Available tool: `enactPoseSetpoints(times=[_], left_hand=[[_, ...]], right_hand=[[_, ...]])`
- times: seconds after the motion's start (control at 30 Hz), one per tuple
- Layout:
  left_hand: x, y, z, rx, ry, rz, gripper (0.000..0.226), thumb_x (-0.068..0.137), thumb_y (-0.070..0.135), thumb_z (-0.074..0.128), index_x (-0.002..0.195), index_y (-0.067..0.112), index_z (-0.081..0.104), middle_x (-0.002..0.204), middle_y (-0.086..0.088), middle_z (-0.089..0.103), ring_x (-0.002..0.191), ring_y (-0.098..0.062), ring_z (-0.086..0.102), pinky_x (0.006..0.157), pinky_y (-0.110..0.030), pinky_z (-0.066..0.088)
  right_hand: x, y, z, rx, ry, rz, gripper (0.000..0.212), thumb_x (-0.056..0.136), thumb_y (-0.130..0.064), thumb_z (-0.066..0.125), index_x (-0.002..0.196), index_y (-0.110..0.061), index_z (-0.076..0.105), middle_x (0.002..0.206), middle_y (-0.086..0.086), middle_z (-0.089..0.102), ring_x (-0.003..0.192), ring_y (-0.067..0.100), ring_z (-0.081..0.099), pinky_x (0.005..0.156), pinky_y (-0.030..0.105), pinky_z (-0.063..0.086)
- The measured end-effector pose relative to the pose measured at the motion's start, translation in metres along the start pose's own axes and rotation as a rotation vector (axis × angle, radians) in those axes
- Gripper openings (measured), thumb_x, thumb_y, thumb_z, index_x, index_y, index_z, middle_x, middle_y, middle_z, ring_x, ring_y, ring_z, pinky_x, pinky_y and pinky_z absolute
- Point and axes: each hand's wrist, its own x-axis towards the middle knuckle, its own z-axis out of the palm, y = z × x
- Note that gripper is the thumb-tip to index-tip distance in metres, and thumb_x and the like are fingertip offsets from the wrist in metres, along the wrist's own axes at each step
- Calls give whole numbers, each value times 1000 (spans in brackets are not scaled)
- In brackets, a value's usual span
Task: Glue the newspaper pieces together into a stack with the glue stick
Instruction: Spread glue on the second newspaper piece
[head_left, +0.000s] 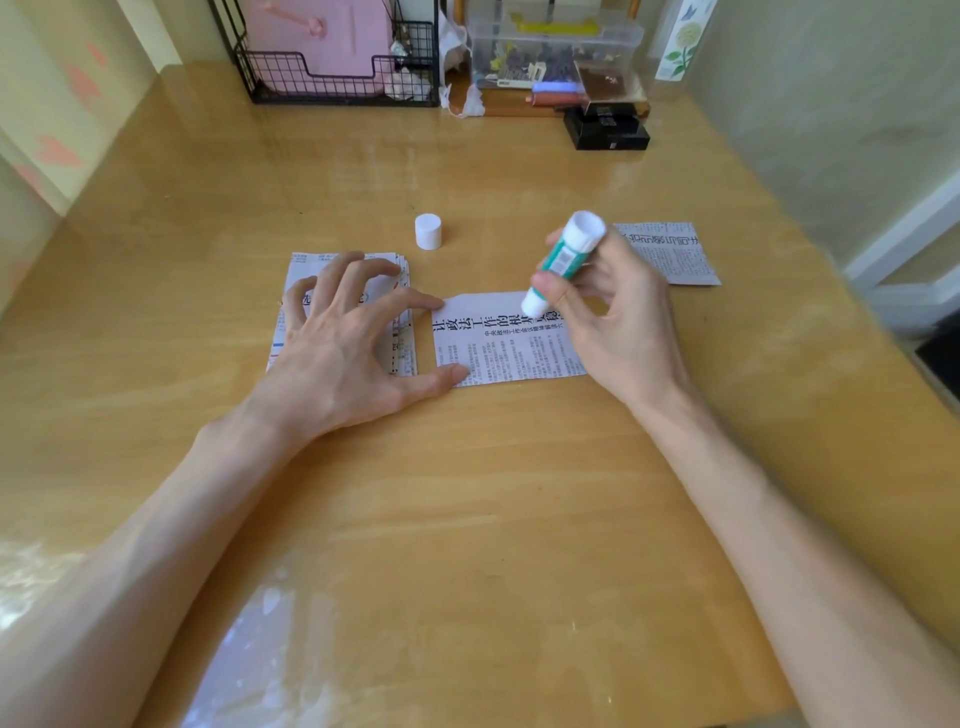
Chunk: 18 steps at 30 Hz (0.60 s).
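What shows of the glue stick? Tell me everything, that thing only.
The glue stick is a short plastic-looking tube, teal in the middle with a printed label, white at both ends. It is uncapped; its white cap stands apart on the table, to the left. The right hand holds the tube between thumb and curled fingers. It tilts, upper end leaning right, and its lower tip seems to touch the upper edge of the middle newspaper piece.
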Motion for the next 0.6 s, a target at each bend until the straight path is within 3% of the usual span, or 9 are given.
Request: enactPoseSetpoints(times=[0.27,0.37,0.6], left_hand=[[-1,1,-3,31,-15,-34,79,66,99,48,132,56,53,151,11,39,155,-15,13,123,-51,10],[-2,1,-2,36,-16,-34,81,66,99,47,134,55,52,151,11,39,155,-16,13,123,-51,9],[-2,1,-2,34,-20,-31,80,67,100,46,134,56,52,151,11,38,156,-15,12,123,-51,8]], right_hand=[[3,-4,8,-282,-118,-61,27,102,-28,70,110,-5,59,90,3,75,80,14,72,73,29,55],[4,-3,6,-346,-101,-46,27,102,-30,70,109,-7,58,87,6,74,77,21,70,74,41,52],[5,-1,-3,-347,-79,12,28,101,-29,70,117,-8,62,93,4,76,84,20,72,79,41,55]])
